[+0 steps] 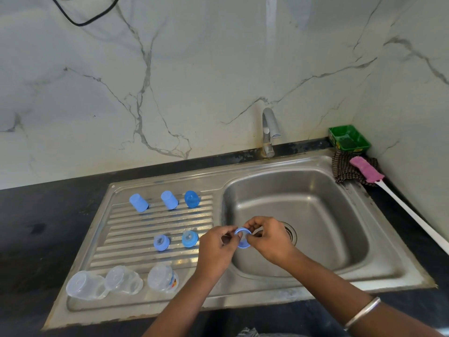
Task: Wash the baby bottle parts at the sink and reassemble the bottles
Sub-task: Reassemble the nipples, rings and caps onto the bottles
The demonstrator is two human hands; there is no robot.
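Over the left edge of the sink basin (315,215), my left hand (216,249) and my right hand (269,237) together pinch a blue bottle ring (243,233). On the ribbed drainboard (145,227) stand two light-blue caps (139,202) (169,199) and a darker blue cap (192,198) in a back row. Two blue collars with teats (161,242) (190,238) sit in the middle. Three clear bottles (85,284) (124,279) (163,278) stand upside down along the front.
The tap (269,132) rises behind the basin, with no water visible. A green tray (349,138), a checked cloth (345,170) and a pink-headed brush with a white handle (393,193) lie at the right. Black counter surrounds the sink.
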